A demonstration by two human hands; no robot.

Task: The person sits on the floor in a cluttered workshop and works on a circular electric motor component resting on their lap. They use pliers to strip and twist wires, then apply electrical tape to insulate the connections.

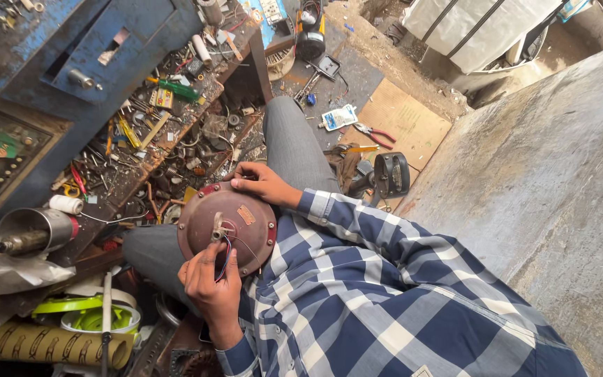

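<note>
A round, rust-brown motor housing (pixel 226 227) is steadied on the lap, near the cluttered workbench (pixel 141 150) at left. The cast body is judged heavy, rigid and hard-edged, best gripped at the rim. Its far edge is pressed by the spread fingers of one hand (pixel 263 183); thin, fragile wires (pixel 226 255) by the central shaft (pixel 216 227) are pinched by the other hand (pixel 212 283)

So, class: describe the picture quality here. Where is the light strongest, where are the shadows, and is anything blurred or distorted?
Head view: daylight falls brightest on the concrete slab; the cluttered shelves sit in dimmer shade. The round motor housing and both hands, left and right, look sharp. Wide-angle lens bends the edges. No strong glare.
</note>
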